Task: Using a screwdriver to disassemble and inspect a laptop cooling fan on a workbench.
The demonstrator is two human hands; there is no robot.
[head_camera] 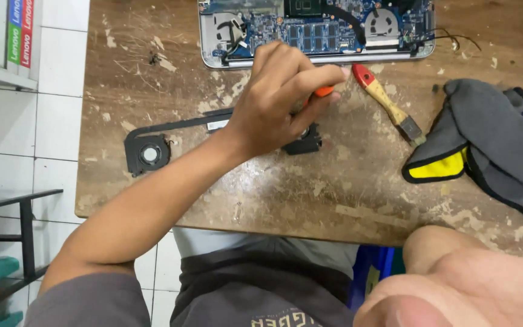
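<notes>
- The left hand [276, 100] is seen over the middle of the worn wooden table [346, 194], its fingers curled and pinched around an orange-handled tool [322, 92].
- Only a short orange stub of that tool shows between thumb and forefinger; its tip is hidden, so the kind of tool cannot be told.
- A black cooling fan assembly [148, 151] with a long heat pipe lies on the table beneath and left of that hand, partly covered by it.
- An opened laptop [316, 30] with its circuit board exposed is placed at the table's far edge, just beyond the fingertips.
- A small brush [385, 103] with a red and wooden handle lies just right of the hand.
- A grey and yellow cloth [485, 142] is spread further right.
- The right hand [455, 284] is blurred close to the camera at the lower right; whether it is spread or closed cannot be told.
</notes>
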